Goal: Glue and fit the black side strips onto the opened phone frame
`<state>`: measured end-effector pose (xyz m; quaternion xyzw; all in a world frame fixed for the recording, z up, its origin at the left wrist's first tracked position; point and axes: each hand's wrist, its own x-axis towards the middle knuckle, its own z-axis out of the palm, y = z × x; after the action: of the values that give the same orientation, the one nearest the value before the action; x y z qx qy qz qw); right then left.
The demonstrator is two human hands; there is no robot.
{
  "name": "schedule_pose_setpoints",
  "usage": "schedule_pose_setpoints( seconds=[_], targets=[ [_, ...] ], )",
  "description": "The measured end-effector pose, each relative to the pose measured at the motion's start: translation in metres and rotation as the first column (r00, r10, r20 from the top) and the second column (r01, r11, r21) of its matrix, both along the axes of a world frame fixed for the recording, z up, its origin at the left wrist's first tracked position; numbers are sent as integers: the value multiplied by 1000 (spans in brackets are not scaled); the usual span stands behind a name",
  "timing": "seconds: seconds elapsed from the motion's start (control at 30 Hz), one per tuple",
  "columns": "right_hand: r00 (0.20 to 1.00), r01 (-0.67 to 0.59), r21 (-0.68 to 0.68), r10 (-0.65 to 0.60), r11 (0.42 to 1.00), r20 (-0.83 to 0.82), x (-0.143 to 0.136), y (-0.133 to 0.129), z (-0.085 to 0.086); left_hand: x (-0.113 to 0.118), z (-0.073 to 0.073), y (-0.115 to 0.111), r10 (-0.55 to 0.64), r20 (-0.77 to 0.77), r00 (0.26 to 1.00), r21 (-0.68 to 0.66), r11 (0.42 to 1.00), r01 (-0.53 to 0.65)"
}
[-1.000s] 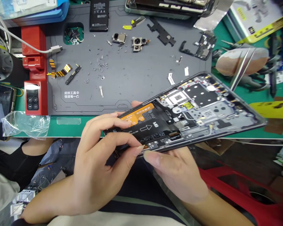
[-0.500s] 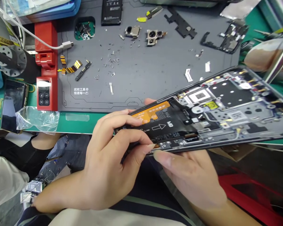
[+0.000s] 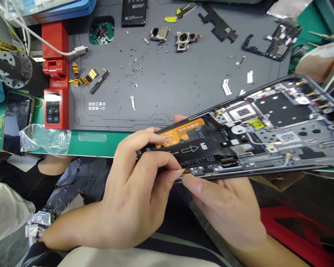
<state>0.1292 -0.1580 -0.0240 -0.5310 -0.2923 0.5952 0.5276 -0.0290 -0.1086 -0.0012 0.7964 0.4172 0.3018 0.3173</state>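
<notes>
An opened phone [image 3: 256,129], its insides facing up, is held tilted over the front edge of the bench. Its black battery [image 3: 197,146] carries an orange label and a white arrow. My left hand [image 3: 139,189] wraps round the phone's left end, with thumb and index finger pinched at the lower edge beside the battery. Beneath the phone, my right hand [image 3: 225,207] supports it, its thumb on the lower edge close to my left thumb. Whatever lies between the two thumbs is too small to make out.
A grey mat [image 3: 167,85] bears tiny screws, camera modules [image 3: 183,40], a loose battery [image 3: 134,13], a flex cable [image 3: 89,76] and a black bracket [image 3: 218,26]. A red clamp device [image 3: 56,107] and a dark phone [image 3: 16,118] are at left. Another person's hand [image 3: 320,61] is at right.
The bench items and the phone appear slightly shifted to the right in view. Both hands keep nearly the same grip on the phone.
</notes>
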Motion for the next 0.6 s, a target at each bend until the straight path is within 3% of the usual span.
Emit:
schedule_pose_setpoints(
  seconds=[0.6],
  targets=[
    [990,94,43,-98,995,106,-7,9,9,-1,-1,-3,-14,-9,1000,43,999,14]
  ],
)
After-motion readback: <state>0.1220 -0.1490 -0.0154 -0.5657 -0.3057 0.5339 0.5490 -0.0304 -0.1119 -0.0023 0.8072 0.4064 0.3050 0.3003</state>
